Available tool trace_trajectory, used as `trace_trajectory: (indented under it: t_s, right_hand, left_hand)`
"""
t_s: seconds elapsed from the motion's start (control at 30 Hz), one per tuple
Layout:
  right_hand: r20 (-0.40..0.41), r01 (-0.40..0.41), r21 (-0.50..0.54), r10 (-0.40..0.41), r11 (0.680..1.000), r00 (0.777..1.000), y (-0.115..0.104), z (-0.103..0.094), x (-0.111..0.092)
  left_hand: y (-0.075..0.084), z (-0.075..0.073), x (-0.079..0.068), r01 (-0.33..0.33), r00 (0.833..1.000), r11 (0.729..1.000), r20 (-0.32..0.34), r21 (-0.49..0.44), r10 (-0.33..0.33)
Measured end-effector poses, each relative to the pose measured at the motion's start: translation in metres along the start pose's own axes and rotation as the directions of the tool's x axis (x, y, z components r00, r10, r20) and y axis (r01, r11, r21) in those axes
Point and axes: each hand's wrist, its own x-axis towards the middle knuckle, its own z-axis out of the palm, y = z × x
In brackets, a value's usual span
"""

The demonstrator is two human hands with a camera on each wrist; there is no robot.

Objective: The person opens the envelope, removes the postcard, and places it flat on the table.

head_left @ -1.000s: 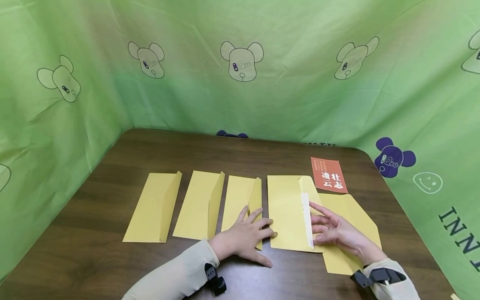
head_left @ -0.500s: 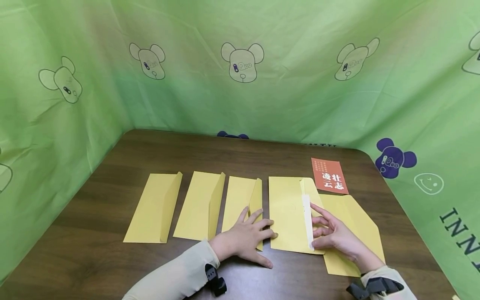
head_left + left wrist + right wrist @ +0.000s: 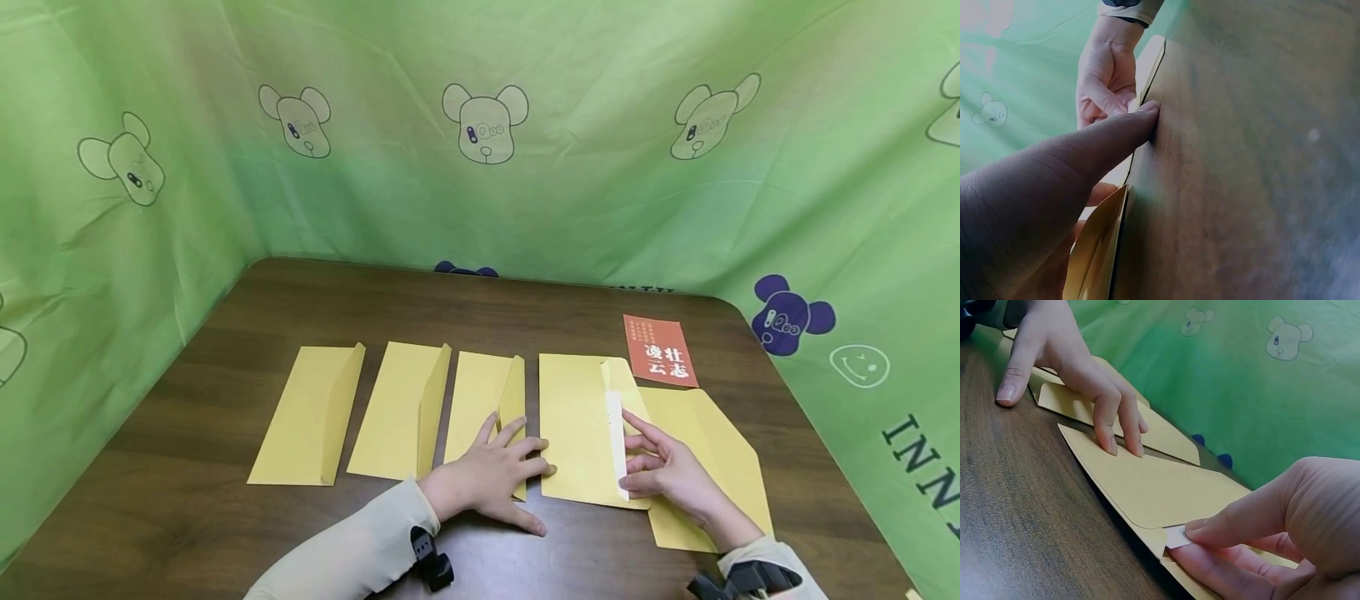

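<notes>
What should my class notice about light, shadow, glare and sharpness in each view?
Head: envelopes evenly lit and fairly sharp, a soft sheen on the table near the picture's bottom edge; left wrist: left hand in deep shade, cloth pale behind it, bluish haze at lower right; right wrist: dark shadow along the envelopes' near edge, wood grain visible.

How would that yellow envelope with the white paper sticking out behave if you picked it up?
The yellow envelope would probably feel light, since it lies thin and flat on the brown table. It may flex, since it looks like paper. Tipped, it could lose the white paper, which pokes from the open side, though the right hand pinches it.
</notes>
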Motion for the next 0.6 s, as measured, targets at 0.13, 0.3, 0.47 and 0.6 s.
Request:
trace_trajectory:
  t_s: [0.13, 0.3, 0.47, 0.6]
  right_hand:
    - [-0.006, 0.008, 0.023, -0.008, 1.000, 1.000, 0.0006, 0.0001, 0.0002]
    - [0.000, 0.008, 0.013, -0.008, 1.000, 1.000, -0.0004, -0.0003, 0.0005]
    - [-0.007, -0.001, -0.005, 0.001, 1.000, 1.000, -0.0006, -0.0012, -0.0001]
    - [-0.025, 0.000, -0.013, 0.000, 1.000, 1.000, -0.0006, -0.0012, -0.0008]
  left_hand:
    - [0.0001, -0.0015, -0.0005, 0.002, 1.000, 1.000, 0.002, 0.000, -0.002]
    - [-0.0002, -0.0024, -0.0008, 0.002, 1.000, 1.000, 0.005, 0.001, -0.002]
    - [-0.0003, -0.0003, -0.0003, 0.000, 1.000, 1.000, 0.007, -0.001, 0.000]
    - [-0.0005, 0.0011, -0.0002, -0.005, 1.000, 1.000, -0.003, -0.001, 0.005]
